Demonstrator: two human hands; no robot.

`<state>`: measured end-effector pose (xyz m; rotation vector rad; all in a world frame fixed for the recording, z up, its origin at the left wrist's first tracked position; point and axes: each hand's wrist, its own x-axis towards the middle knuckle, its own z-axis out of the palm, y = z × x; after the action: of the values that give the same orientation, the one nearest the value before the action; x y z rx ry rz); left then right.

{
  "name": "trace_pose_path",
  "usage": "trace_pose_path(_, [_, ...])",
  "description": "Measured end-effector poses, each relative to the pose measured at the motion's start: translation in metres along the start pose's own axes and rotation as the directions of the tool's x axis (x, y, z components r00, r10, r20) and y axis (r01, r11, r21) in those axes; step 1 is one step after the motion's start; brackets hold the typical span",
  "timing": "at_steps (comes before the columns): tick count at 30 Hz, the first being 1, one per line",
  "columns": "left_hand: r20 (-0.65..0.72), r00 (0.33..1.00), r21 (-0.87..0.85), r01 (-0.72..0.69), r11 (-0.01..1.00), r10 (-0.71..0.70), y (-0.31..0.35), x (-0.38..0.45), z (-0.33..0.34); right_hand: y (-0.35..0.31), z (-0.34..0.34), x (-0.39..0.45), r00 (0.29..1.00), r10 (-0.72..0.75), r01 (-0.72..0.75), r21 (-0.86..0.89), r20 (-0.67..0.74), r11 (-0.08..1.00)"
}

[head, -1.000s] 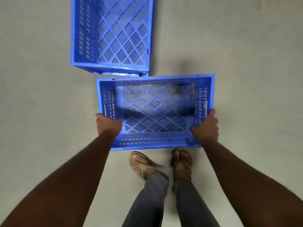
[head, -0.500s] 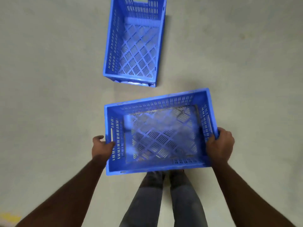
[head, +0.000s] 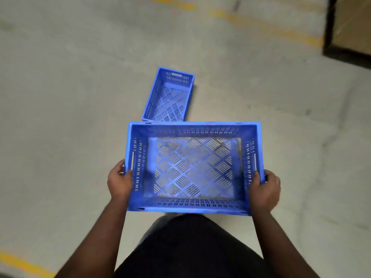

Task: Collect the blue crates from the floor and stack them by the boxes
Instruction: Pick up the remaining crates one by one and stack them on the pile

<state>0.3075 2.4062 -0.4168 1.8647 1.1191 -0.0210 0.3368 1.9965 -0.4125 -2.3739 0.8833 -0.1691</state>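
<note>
I hold an empty blue crate [head: 192, 129] with slotted walls and a lattice floor, level in front of my waist and off the ground. My left hand [head: 119, 182] grips its left short wall near the handle slot. My right hand [head: 264, 187] grips its right short wall. A second blue crate [head: 168, 95], also empty, lies on the floor just beyond the held one, lengthwise away from me.
The grey concrete floor [head: 70, 117] has faded yellow lines at the top [head: 261, 25] and at the lower left [head: 22, 264]. A brown cardboard surface with a black edge [head: 351, 25] is at the top right corner.
The crate rose from the floor to waist height in both hands. The view lifted and the second crate now appears farther away; yellow lines and the cardboard came into sight.
</note>
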Motion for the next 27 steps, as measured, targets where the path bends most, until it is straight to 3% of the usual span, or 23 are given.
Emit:
trace_pose_path(4, [0.005, 1.000, -0.095, -0.009, 0.995, 0.009, 0.019, -0.014, -0.005, 0.000, -0.049, -0.008, 0.996, 0.041, -0.040, 0.008, -0.082, 0.999])
trace_pose_path(7, [0.067, 0.993, -0.130, -0.085, 0.988, 0.094, 0.043, -0.025, -0.001, 0.008, -0.080, -0.017, 0.983, 0.065, -0.054, 0.068, -0.171, 0.996])
trace_pose_path(13, [0.177, 0.954, -0.172, -0.210, 0.962, 0.240, 0.106, -0.056, 0.043, 0.051, -0.135, -0.033, 0.907, 0.277, -0.225, 0.191, -0.318, 0.955])
trace_pose_path(21, [0.383, 0.838, -0.211, -0.331, 0.920, 0.389, 0.187, -0.157, 0.190, 0.150, -0.214, 0.007, 0.724, 0.531, -0.394, 0.367, -0.441, 0.843])
trace_pose_path(27, [0.486, 0.763, -0.203, -0.375, 0.905, 0.425, 0.231, -0.273, 0.343, 0.252, -0.295, 0.091, 0.613, 0.612, -0.432, 0.436, -0.500, 0.789])
